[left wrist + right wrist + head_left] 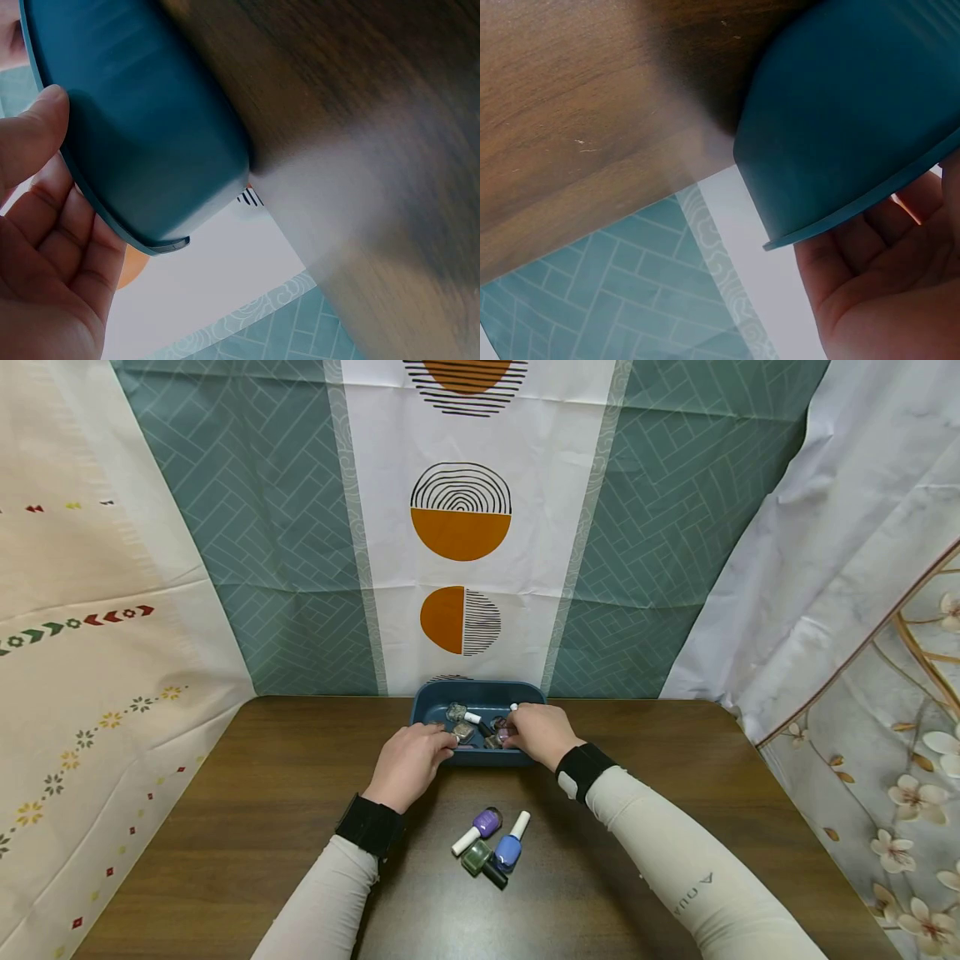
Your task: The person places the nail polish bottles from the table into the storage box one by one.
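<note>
A dark teal plastic bin (480,758) stands at the table's back edge with several nail polish bottles (463,732) inside. My left hand (408,764) reaches over its front left rim. In the left wrist view, the left thumb (46,120) lies at the rim and the other fingers bend behind it. My right hand (543,731) reaches over the right side, its fingertips down beside a pinkish bottle (503,736); a small white cap (513,707) shows by the knuckles. The bin wall (840,127) hides the right fingertips in the right wrist view. I cannot tell whether either hand grips a bottle.
Nearer me on the wooden table (285,827) lie a purple polish bottle (487,822) with a white cap, a blue polish bottle (507,853) with a white cap, and a green polish bottle (476,857) with a black cap. Patterned cloth (300,527) hangs behind the bin.
</note>
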Demonstrator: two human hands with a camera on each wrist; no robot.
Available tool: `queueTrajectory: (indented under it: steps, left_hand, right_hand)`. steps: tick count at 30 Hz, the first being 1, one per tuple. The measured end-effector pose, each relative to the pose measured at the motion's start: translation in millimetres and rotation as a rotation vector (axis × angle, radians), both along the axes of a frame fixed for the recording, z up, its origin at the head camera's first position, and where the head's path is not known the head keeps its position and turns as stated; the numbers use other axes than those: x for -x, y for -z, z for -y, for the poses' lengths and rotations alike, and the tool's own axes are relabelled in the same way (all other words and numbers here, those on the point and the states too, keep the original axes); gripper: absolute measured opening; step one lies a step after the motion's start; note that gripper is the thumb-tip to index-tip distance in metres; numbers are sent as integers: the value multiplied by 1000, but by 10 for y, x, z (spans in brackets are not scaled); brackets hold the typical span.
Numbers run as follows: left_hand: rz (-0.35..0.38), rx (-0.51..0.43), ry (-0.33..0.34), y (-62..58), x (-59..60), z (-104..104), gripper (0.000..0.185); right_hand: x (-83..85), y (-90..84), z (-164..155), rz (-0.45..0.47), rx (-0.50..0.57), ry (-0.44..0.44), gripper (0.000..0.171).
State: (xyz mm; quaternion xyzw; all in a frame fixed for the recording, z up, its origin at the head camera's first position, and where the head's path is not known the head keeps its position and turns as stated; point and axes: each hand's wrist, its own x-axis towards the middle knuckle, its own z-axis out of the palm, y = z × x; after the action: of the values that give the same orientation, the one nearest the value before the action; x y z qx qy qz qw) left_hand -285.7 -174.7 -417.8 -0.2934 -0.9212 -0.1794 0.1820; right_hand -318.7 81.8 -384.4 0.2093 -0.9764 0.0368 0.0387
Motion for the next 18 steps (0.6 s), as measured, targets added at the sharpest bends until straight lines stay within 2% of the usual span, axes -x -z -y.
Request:
queueTrajectory:
  steps: [8, 14, 18]
  left_hand:
    - [-2, -3, 2, 0, 1, 0, 8]
    - [-5, -12, 6, 6, 9, -1, 8]
    - [-14, -11, 9, 17, 18, 5, 7]
  right_hand:
    - [-28, 57, -59, -98, 20, -50, 36]
    - [-96, 100, -113, -201, 59, -80, 35]
    - [-188, 90, -131, -231, 88, -81, 37]
